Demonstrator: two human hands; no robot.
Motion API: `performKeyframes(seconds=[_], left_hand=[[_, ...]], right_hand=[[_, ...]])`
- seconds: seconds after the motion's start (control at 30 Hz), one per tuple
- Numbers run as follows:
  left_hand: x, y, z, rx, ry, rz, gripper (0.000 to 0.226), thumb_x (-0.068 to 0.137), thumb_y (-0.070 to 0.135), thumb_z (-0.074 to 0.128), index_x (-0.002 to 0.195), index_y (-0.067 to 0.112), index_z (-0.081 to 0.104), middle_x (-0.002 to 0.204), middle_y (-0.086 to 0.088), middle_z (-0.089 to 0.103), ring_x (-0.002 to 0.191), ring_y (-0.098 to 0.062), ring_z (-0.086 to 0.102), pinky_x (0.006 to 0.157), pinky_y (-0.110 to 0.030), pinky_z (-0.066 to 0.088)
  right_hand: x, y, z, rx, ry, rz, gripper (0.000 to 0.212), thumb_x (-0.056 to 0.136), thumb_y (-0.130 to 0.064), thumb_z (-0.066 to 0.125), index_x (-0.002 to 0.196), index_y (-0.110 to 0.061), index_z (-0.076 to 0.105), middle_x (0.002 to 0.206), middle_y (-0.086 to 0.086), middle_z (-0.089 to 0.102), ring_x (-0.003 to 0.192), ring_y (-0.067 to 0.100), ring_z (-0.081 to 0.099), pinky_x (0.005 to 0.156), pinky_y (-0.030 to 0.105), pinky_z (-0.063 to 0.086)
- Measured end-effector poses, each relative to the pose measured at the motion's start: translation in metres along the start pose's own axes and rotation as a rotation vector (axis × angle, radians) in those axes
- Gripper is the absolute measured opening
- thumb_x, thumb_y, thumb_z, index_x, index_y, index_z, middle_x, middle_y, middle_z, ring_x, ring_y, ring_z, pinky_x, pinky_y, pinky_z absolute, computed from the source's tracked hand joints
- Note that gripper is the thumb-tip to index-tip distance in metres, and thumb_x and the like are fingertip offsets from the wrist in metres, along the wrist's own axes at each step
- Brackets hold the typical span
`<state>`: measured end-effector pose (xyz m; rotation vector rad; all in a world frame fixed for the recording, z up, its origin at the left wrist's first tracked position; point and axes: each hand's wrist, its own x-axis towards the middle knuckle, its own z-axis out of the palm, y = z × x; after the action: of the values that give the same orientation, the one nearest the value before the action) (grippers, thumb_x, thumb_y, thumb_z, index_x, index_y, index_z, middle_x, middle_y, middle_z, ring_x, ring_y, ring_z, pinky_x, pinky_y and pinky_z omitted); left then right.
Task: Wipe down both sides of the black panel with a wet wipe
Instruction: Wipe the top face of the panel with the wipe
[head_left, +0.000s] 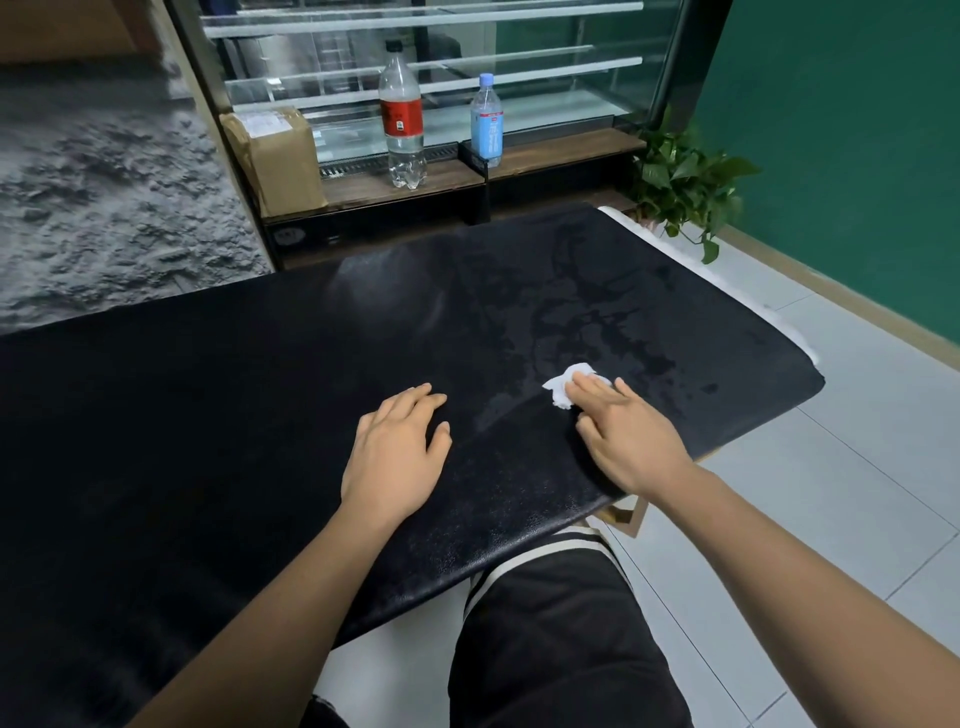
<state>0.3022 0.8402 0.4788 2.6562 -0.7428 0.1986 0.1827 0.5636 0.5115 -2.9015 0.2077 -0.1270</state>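
Nearest, the left hand (395, 452) lies flat, fingers loosely spread, on the black panel (208, 415) close to its near edge, seemingly steadying it. Just right of it the right hand (628, 436) presses a crumpled wet wipe (566, 382) onto the panel under near-straight fingers. I judge the upper face is mid-wipe, with damp streaks (613, 312) only toward the far right corner. The next move calls for sweeping the wipe leftward over the dry stretch, then turning the panel. Its underside is hidden, its left end cut off, and what carries it barely shows.
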Motion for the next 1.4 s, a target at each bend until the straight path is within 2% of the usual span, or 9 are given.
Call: performKeyframes(seconds=[0.1, 0.17, 0.33, 0.43, 0.53, 0.77, 0.93, 1.13, 1.4], left_hand=[[0.0, 0.001, 0.0, -0.002, -0.003, -0.001, 0.045, 0.107, 0.047, 0.042, 0.149, 0.034, 0.053, 0.16, 0.015, 0.044, 0.148, -0.005, 0.034, 0.119, -0.034, 0.029], [0.0, 0.001, -0.001, -0.005, -0.002, -0.003, 0.045, 0.107, 0.047, 0.042, 0.149, 0.034, 0.053, 0.16, 0.015, 0.044, 0.148, -0.005, 0.034, 0.119, -0.034, 0.03], [0.0, 0.001, -0.002, -0.019, -0.005, -0.009, 0.045, 0.107, 0.046, 0.042, 0.148, 0.034, 0.053, 0.16, 0.016, 0.044, 0.148, -0.004, 0.033, 0.119, -0.033, 0.028], [0.0, 0.0, -0.001, -0.023, -0.001, -0.01, 0.045, 0.107, 0.046, 0.043, 0.148, 0.034, 0.053, 0.16, 0.016, 0.043, 0.149, -0.004, 0.033, 0.12, -0.033, 0.028], [0.0, 0.0, 0.0, -0.023, -0.005, -0.009, 0.045, 0.106, 0.047, 0.044, 0.149, 0.035, 0.052, 0.16, 0.016, 0.043, 0.149, -0.004, 0.033, 0.119, -0.033, 0.029], [0.0, -0.002, 0.001, -0.058, 0.001, -0.019, 0.043, 0.106, 0.042, 0.045, 0.147, 0.035, 0.054, 0.16, 0.017, 0.044, 0.148, -0.001, 0.033, 0.119, -0.031, 0.027], [-0.001, -0.002, 0.0, -0.052, 0.0, -0.012, 0.043, 0.106, 0.042, 0.046, 0.147, 0.035, 0.054, 0.16, 0.017, 0.043, 0.147, -0.002, 0.033, 0.119, -0.032, 0.028], [0.0, -0.001, 0.0, -0.041, 0.002, -0.015, 0.043, 0.107, 0.043, 0.044, 0.148, 0.035, 0.054, 0.16, 0.018, 0.043, 0.148, -0.003, 0.034, 0.119, -0.033, 0.029], [0.0, -0.002, 0.0, -0.048, -0.001, -0.016, 0.043, 0.107, 0.044, 0.043, 0.148, 0.034, 0.054, 0.159, 0.018, 0.043, 0.148, -0.002, 0.032, 0.121, -0.033, 0.027]], right_hand=[[0.002, -0.007, 0.006, -0.036, 0.077, 0.059, 0.021, 0.099, -0.023, 0.03, 0.112, -0.02, 0.047, 0.115, -0.009, 0.047, 0.118, 0.014, 0.047, 0.12, 0.039, 0.029], [0.005, -0.018, 0.011, -0.074, 0.11, 0.088, 0.023, 0.098, -0.028, 0.029, 0.108, -0.018, 0.047, 0.111, -0.007, 0.046, 0.114, 0.017, 0.048, 0.117, 0.035, 0.03], [0.011, -0.047, 0.019, -0.108, 0.07, 0.069, 0.042, 0.098, -0.034, 0.022, 0.122, -0.016, 0.051, 0.13, -0.001, 0.051, 0.13, 0.019, 0.044, 0.122, 0.032, 0.023], [0.009, -0.068, 0.026, -0.089, 0.04, -0.001, 0.055, 0.102, -0.035, 0.023, 0.147, -0.014, 0.045, 0.158, 0.0, 0.043, 0.15, 0.013, 0.031, 0.129, 0.03, 0.009], [0.004, -0.089, 0.029, -0.034, 0.047, -0.094, 0.054, 0.106, -0.034, 0.029, 0.156, -0.016, 0.04, 0.168, 0.001, 0.034, 0.157, 0.012, 0.022, 0.127, 0.021, -0.006], [0.004, -0.101, 0.034, 0.014, -0.041, -0.313, 0.058, 0.107, -0.033, 0.026, 0.163, -0.02, 0.032, 0.172, -0.003, 0.025, 0.16, 0.008, 0.013, 0.13, 0.03, 0.006], [0.015, -0.076, 0.025, 0.042, -0.031, -0.352, 0.053, 0.106, -0.026, 0.034, 0.158, -0.023, 0.042, 0.168, -0.008, 0.034, 0.156, 0.004, 0.022, 0.127, 0.021, -0.001], [0.036, -0.039, 0.023, 0.009, -0.004, -0.265, 0.053, 0.106, -0.026, 0.035, 0.158, -0.027, 0.043, 0.168, -0.01, 0.033, 0.155, 0.0, 0.021, 0.123, 0.015, -0.008], [0.052, 0.004, 0.004, 0.007, -0.018, -0.085, 0.032, 0.104, -0.021, 0.034, 0.129, -0.02, 0.054, 0.146, -0.007, 0.052, 0.137, 0.01, 0.044, 0.124, 0.022, 0.006]])
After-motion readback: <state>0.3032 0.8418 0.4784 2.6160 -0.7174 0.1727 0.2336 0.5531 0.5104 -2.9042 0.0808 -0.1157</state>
